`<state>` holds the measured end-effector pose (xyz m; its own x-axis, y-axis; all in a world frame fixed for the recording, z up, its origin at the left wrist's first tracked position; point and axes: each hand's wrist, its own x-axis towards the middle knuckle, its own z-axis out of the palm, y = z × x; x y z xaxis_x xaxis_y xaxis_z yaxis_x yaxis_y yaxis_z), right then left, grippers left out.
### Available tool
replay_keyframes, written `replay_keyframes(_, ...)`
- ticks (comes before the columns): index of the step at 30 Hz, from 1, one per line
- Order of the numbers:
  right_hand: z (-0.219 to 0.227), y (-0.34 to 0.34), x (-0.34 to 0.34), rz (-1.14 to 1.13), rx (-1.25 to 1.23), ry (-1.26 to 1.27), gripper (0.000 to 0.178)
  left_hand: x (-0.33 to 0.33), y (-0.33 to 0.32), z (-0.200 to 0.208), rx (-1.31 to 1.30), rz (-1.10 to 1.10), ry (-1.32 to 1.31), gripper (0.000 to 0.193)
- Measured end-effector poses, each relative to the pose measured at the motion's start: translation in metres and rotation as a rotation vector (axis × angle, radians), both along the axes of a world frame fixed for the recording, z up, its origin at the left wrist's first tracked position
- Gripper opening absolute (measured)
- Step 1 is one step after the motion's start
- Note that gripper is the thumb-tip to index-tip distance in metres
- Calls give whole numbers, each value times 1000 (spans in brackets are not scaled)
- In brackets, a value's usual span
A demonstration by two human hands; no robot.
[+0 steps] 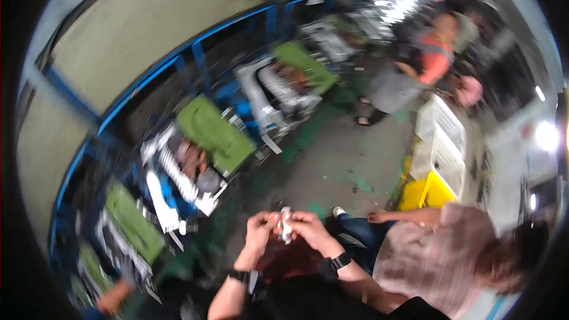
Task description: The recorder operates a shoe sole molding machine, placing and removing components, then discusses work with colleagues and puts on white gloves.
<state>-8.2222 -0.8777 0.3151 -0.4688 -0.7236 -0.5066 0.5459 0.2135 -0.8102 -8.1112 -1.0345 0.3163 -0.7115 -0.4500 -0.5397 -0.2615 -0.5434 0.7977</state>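
Small elongated white object [286, 226], blurred, left grip [259, 229] pinching its left side, right grip [314, 231] pinching its right side, yellow plastic bin [414, 194] well to its right.

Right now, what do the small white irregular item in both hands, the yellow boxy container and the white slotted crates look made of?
Small white irregular item: possibly plastic or paper; pale and uneven, too blurred to settle.
Yellow boxy container: probably smooth plastic; uniform colour, flat sides.
White slotted crates: likely moulded plastic; regular wall openings.

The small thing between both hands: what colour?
The small thing looks mostly white, shown blurred in the head view.
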Motion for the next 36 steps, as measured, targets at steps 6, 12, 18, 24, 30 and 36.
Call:
replay_keyframes(6, -7, -47, -120, -31, -120, -206, 13, -79, -27, -29, -184, 385, 121, 24)
replay_keyframes(12, -1, -108, -146, 132, -187, -188, 10, -48, -47, -9, -543, 520, -69, 19)
replay_keyframes(18, -72, -103, -125, 521, -210, 318, 30, -72, -15, -2, -561, 286, -300, 43)
replay_keyframes(24, -36, -113, -136, 637, -137, -56, 11, -59, -2, -7, -531, 336, -289, 48)
replay_keyframes(30, -60, -150, -113, 767, -133, 413, 13, -17, -4, 4, -779, 250, -738, 34)
replay_keyframes(36, -24, -140, -60, 947, -655, 1310, 10, -5, 14, -10, -675, 459, -875, 31)
